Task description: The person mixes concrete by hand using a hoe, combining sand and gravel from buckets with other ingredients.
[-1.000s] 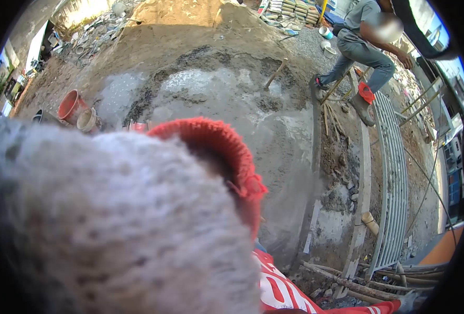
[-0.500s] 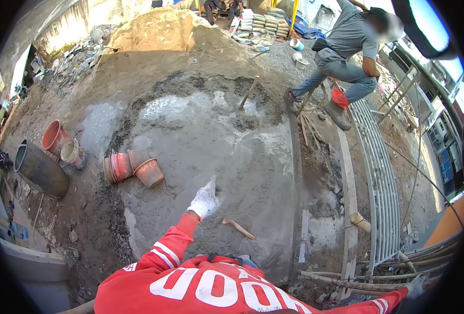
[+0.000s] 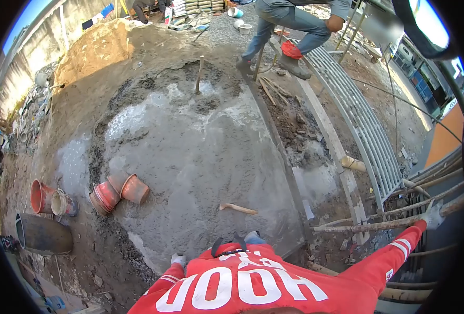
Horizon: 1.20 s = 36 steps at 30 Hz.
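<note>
My left hand (image 3: 178, 259), in a pale work glove, is low beside the red hoodie; its fingers are too small and partly hidden to read. My right hand (image 3: 433, 216), also gloved, is out at the far right, closed around a wooden pole (image 3: 389, 225). Below me spreads wet grey concrete (image 3: 190, 167). A short curved wooden handle (image 3: 238, 209) lies on it in front of me; whatever is at its end is hidden. Another wooden handle (image 3: 199, 76) sticks up from the far side of the concrete.
Stacked red buckets (image 3: 106, 196) lie at the concrete's left edge, with a dark barrel (image 3: 46, 233) further left. A co-worker (image 3: 295, 29) is at the upper right, by a metal grating (image 3: 352, 115). A sand pile (image 3: 93, 55) and cement bags (image 3: 198, 6) are behind.
My left hand has drawn back from over the concrete to beside my body. The view has turned right, and my right arm shows more fully, its hand still at the poles.
</note>
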Motion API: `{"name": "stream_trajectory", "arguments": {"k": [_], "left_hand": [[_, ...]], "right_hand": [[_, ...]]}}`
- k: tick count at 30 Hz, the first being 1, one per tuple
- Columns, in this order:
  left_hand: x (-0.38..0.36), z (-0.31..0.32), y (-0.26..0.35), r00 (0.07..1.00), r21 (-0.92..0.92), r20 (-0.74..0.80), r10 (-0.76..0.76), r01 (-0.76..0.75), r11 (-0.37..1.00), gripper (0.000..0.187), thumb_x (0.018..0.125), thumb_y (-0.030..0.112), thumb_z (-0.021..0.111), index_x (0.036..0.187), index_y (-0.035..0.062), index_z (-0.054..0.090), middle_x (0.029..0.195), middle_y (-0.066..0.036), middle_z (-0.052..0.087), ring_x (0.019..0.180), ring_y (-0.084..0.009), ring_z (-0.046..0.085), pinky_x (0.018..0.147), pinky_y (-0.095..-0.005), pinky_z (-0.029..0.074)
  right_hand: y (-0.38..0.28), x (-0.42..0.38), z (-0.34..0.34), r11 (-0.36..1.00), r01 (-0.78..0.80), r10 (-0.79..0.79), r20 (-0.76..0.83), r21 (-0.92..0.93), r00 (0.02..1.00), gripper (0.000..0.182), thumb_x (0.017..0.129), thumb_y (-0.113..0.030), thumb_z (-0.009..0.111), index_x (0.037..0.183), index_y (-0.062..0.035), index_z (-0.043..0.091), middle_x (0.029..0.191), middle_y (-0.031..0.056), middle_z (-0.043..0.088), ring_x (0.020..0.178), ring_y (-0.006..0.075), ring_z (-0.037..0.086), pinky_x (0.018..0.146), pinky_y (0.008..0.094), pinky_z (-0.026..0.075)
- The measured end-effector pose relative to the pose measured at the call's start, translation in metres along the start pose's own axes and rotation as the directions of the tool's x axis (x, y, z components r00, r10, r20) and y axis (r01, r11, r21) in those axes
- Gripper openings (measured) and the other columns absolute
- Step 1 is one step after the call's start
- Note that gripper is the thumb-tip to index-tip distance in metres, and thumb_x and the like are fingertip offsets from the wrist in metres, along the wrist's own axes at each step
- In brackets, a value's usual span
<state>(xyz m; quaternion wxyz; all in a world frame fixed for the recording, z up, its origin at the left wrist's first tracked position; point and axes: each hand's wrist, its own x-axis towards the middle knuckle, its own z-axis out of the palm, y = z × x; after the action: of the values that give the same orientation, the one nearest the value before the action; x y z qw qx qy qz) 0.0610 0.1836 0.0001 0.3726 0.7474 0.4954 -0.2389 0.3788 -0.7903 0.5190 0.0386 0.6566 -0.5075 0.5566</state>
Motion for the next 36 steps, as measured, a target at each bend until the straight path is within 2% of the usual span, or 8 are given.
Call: {"name": "stream_trajectory", "arguments": {"k": [5,7,12,21,24,27,31,36], "left_hand": [[0.085,0.009,0.025,0.989,-0.275,-0.124,0.082,-0.114,0.955,0.027,0.085,0.016,0.066,0.110,0.0069,0.069,0.076,-0.011,0.070,0.055,-0.0219,0.065,0.047,-0.0380,0.050],[0.114,0.015,0.056,0.976,-0.309,-0.165,0.139,-0.185,0.933,0.032,0.081,0.020,0.064,0.106,0.0025,0.072,0.090,-0.019,0.074,0.082,-0.0307,0.071,0.076,-0.0396,0.056],[0.139,0.042,0.142,0.872,-0.220,-0.194,0.450,-0.485,0.846,0.035,0.087,0.016,0.062,0.119,0.0029,0.066,0.087,-0.013,0.072,0.065,-0.0200,0.068,0.057,-0.0342,0.054],[0.021,0.050,0.197,0.869,0.041,0.102,0.484,-0.489,0.871,0.039,0.084,0.030,0.064,0.116,0.0095,0.071,0.114,-0.018,0.072,0.109,-0.0358,0.067,0.095,-0.0413,0.053],[0.005,0.045,0.164,0.919,0.006,0.169,0.356,-0.362,0.932,0.040,0.084,0.028,0.068,0.118,0.0068,0.070,0.107,-0.016,0.075,0.097,-0.0285,0.072,0.085,-0.0385,0.056],[0.016,0.041,0.125,0.960,0.057,0.181,0.215,-0.228,0.972,0.041,0.084,0.028,0.069,0.119,0.0061,0.070,0.102,-0.017,0.075,0.091,-0.0267,0.074,0.081,-0.0379,0.058],[0.031,0.017,0.103,0.942,-0.299,-0.207,0.266,-0.320,0.899,0.034,0.081,0.025,0.071,0.108,0.0046,0.074,0.101,-0.019,0.075,0.095,-0.0291,0.073,0.085,-0.0383,0.056],[-0.098,-0.171,0.304,0.622,-0.484,-0.537,0.569,-0.780,0.396,0.038,0.088,0.002,0.067,0.127,-0.0005,0.062,0.107,-0.006,0.067,0.094,-0.0140,0.064,0.084,-0.0289,0.052]], "right_hand": [[-0.022,-0.016,-0.026,0.998,0.062,-0.062,-0.050,-0.011,0.997,0.081,0.073,-0.075,0.071,0.096,0.0032,0.071,0.090,0.0218,0.073,0.080,0.0407,0.071,0.074,0.0505,0.057],[-0.027,-0.020,-0.030,0.997,0.071,-0.071,-0.088,-0.007,0.994,0.079,0.073,-0.073,0.073,0.095,0.0031,0.071,0.089,0.0217,0.073,0.080,0.0400,0.071,0.074,0.0494,0.058],[-0.023,-0.018,-0.031,0.998,0.011,-0.009,-0.018,0.061,1.000,0.078,0.072,-0.068,0.077,0.098,0.0054,0.069,0.091,0.0217,0.072,0.079,0.0364,0.071,0.073,0.0489,0.060],[-0.021,-0.017,-0.030,0.996,-0.015,0.002,0.147,0.085,0.989,0.082,0.077,-0.067,0.073,0.115,0.0053,0.065,0.107,0.0226,0.071,0.091,0.0367,0.071,0.082,0.0529,0.059],[0.084,0.050,0.104,0.759,0.577,-0.602,0.011,-0.300,0.798,0.059,0.093,-0.045,0.066,0.123,0.0057,0.061,0.119,0.0200,0.066,0.104,0.0363,0.067,0.091,0.0745,0.052],[0.037,0.009,0.044,0.921,0.232,-0.256,0.037,0.314,0.966,0.048,0.095,-0.037,0.063,0.119,0.0046,0.065,0.119,0.0196,0.065,0.110,0.0354,0.064,0.096,0.0736,0.049],[-0.042,-0.014,-0.036,0.994,-0.102,0.095,0.166,0.036,0.981,0.053,0.090,-0.043,0.069,0.112,0.0045,0.069,0.114,0.0190,0.069,0.099,0.0353,0.068,0.090,0.0728,0.054],[-0.074,-0.036,-0.068,0.957,-0.198,0.194,0.042,0.214,0.980,0.079,0.068,-0.062,0.083,0.098,0.0100,0.070,0.094,0.0245,0.073,0.079,0.0377,0.072,0.071,0.0506,0.061]]}}
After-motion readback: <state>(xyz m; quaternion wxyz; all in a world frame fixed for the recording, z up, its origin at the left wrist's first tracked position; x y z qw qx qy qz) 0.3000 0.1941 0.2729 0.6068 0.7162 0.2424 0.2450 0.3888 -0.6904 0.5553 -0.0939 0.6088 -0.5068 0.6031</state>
